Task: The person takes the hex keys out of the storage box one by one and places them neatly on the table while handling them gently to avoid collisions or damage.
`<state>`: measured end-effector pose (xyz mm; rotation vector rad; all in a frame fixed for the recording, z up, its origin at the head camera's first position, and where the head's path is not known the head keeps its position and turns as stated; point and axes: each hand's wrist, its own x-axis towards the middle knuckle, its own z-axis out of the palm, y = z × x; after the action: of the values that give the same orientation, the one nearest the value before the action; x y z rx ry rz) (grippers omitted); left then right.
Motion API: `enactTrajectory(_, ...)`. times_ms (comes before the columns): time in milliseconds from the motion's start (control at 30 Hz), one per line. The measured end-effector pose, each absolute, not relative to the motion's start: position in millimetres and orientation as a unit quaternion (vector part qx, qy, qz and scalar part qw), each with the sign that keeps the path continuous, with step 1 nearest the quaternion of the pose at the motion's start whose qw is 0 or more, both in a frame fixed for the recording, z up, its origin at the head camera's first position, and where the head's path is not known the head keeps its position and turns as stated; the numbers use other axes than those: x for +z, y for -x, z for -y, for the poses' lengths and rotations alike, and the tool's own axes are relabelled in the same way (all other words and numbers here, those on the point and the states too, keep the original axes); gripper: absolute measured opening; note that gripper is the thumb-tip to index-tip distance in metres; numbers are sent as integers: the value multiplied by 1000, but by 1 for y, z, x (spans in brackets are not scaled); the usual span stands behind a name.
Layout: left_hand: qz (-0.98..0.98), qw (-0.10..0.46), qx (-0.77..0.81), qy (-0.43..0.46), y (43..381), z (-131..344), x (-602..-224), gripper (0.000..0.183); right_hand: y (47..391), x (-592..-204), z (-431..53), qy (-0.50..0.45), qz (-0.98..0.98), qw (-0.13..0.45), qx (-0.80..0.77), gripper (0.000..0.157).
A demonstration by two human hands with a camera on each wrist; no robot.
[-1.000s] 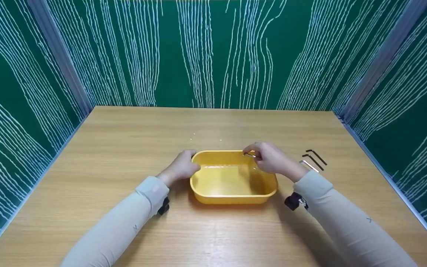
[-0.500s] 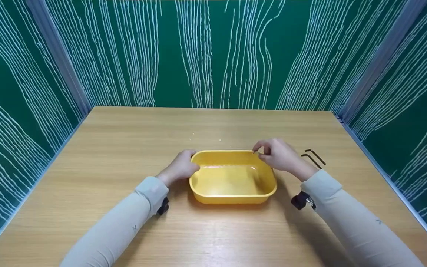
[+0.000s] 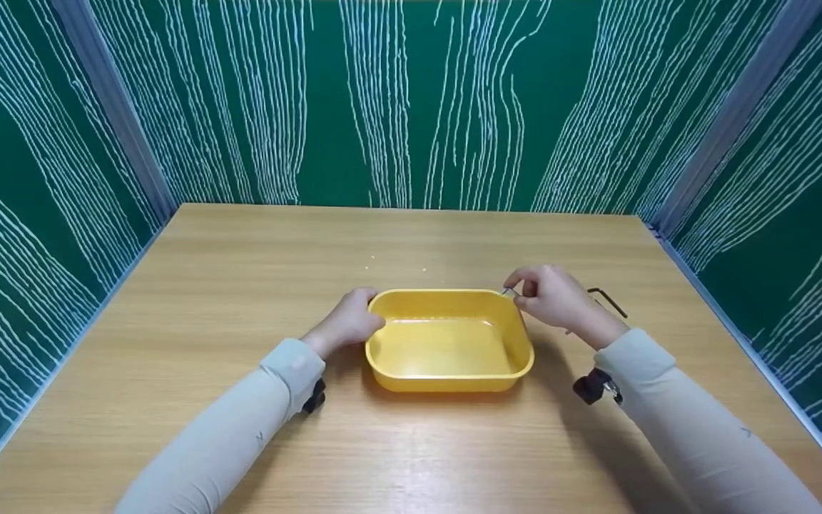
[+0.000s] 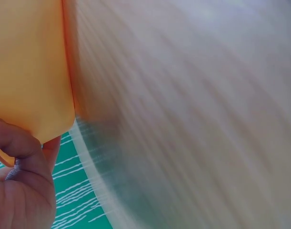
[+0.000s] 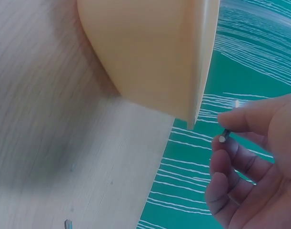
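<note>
A yellow plastic tub (image 3: 449,383) sits on the wooden table in front of me. My left hand (image 3: 348,320) grips its left rim, fingers outside and thumb over the edge; the left wrist view has the curled fingers (image 4: 21,148) at the tub's corner. At the far right corner of the rim, my right hand (image 3: 552,298) pinches a small silver hex key (image 3: 510,293) between thumb and fingertips. In the right wrist view the key's end (image 5: 223,138) pokes out from the pinch, beside the tub wall (image 5: 150,57). Most of the key is hidden by the fingers.
Right of my right hand, a dark hex key (image 3: 608,303) lies on the table (image 3: 254,250), partly behind the forearm. Several tiny pale specks (image 3: 424,270) lie beyond the tub. Green walls with white lines (image 3: 325,107) enclose the table's back and sides.
My right hand has moved right and slightly away, from over the tub's inside to its far right corner, still pinching the hex key. The forearm now covers more hex keys. Left hand and tub stay put.
</note>
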<state>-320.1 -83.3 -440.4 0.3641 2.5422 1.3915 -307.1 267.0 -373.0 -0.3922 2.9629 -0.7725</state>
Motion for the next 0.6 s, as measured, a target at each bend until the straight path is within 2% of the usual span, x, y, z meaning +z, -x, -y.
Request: enactTrajectory(600,-861,105,478,-138,320,84,-440,45,311,-377,-298,129,-960,44,-244,23)
